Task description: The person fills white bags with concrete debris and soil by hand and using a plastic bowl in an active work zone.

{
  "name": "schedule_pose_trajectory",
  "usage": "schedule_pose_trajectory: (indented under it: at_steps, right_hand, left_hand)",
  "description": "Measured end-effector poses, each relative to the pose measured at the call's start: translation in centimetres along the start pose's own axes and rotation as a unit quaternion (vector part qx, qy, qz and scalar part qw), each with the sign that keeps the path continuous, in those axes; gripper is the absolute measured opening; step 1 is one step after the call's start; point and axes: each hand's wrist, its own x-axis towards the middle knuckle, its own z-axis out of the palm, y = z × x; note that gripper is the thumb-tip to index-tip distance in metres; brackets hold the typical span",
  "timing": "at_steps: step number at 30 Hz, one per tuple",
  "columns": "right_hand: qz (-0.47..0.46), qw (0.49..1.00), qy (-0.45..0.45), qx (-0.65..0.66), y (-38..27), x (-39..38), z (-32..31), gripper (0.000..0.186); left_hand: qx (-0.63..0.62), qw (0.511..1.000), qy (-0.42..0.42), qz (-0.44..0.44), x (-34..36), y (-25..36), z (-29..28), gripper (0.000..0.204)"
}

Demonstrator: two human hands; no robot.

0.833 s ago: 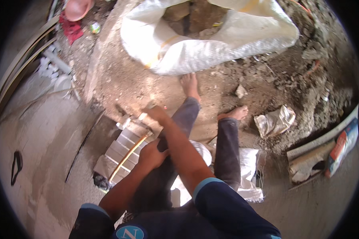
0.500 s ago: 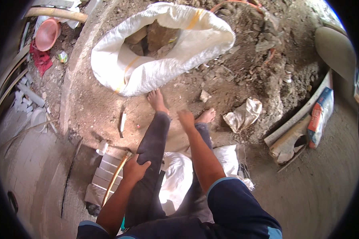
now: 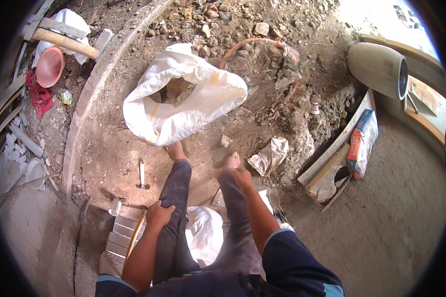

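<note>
Head view showed my left hand (image 3: 158, 214) and right hand (image 3: 239, 179) apart at my trouser legs (image 3: 174, 187), grip unclear, woven sack (image 3: 183, 127) ahead, and hammer (image 3: 142, 174) on the dirt (image 3: 113, 166), where a careless left step might have tripped me.

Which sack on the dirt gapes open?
The large white woven sack just ahead of the left foot: its wide mouth shows brown lumps inside. The smaller, crumpled sack by the right foot shows no open mouth.

Navy shirt (image 3: 302, 260), light-blue sleeve trim (image 3: 271, 237), dark trousers (image 3: 175, 193), bare feet (image 3: 175, 151)
</note>
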Motion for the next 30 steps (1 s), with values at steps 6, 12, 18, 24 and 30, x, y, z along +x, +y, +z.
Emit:
schedule_pose_trajectory:
  at_steps: [6,12,18,24,30]
  right_hand:
    - [-0.013,0.981,0.163,-0.103,3.7,10.5,-10.8,0.047]
    - [-0.115,0.913,0.384,-0.070,0.2,26.3,-22.2,0.054]
    - [-0.134,0.919,0.369,0.021,-6.3,35.1,-29.5,0.064]
    - [-0.126,0.949,0.280,0.071,-6.8,40.6,-31.2,0.076]
    - [-0.090,0.956,0.268,0.080,-6.0,42.7,-31.0,0.084]
  left_hand:
    - [-0.019,1.000,0.000,-0.014,1.0,0.5,0.3,0.062]
    - [-0.140,0.989,0.042,0.008,-0.6,4.0,-0.7,0.042]
    - [-0.204,0.975,0.084,-0.026,-1.5,5.2,0.3,0.032]
    - [-0.210,0.969,0.125,-0.049,-1.2,4.0,1.7,0.035]
    - [-0.238,0.961,0.130,-0.044,-1.1,3.1,1.9,0.038]
